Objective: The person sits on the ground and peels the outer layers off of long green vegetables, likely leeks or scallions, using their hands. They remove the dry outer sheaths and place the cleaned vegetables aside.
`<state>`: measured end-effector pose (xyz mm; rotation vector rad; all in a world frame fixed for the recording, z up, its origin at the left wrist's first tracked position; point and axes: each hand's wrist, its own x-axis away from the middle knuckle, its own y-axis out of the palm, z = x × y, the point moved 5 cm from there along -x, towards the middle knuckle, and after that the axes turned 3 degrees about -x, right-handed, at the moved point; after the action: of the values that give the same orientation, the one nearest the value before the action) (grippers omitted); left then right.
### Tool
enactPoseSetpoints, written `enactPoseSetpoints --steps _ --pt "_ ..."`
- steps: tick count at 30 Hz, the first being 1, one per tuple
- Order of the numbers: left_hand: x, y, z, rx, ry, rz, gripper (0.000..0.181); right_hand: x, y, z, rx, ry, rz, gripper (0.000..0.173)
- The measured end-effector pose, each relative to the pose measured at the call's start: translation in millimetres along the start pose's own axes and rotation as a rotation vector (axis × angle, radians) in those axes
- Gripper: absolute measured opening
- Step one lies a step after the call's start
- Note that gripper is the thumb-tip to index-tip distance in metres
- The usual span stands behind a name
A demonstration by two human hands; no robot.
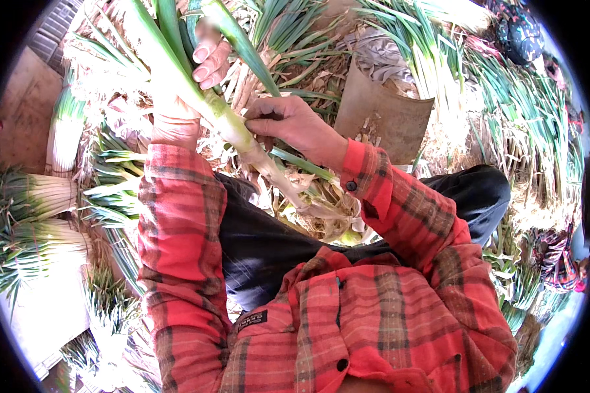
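Note:
A large Welsh onion [233,128] slants across in front of me, its green leaves up at the top and its pale lower end pointing down over my lap. My left hand [211,64] is wrapped around its upper, leafy part. Strong light washes out part of that palm. At mid-stalk my right hand [297,125] pinches the edge of an outer leaf sheath between thumb and forefinger. Loose, dry skin hangs about the onion's lower end. Below it lies a heap of peeled leaves and husks [344,211] between my legs.
Tied bundles of Welsh onions [54,194] lie at the left. More loose onions [526,123] are piled at the right and far side. A bent brown sheet [383,115] stands beyond my right hand. Patterned cloth [562,258] shows at the right rim.

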<state>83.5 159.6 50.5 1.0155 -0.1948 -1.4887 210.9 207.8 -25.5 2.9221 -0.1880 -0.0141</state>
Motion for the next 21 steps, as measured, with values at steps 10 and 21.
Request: enactPoseSetpoints --steps 10,21 --pt "0 -16 10 -0.158 0.044 0.014 0.038 64 -19 135 0.897 0.166 -0.312 0.018" --pt "36 -77 24 -0.463 0.329 1.235 0.033 14 15 -15 1.147 -0.58 0.216 0.034"
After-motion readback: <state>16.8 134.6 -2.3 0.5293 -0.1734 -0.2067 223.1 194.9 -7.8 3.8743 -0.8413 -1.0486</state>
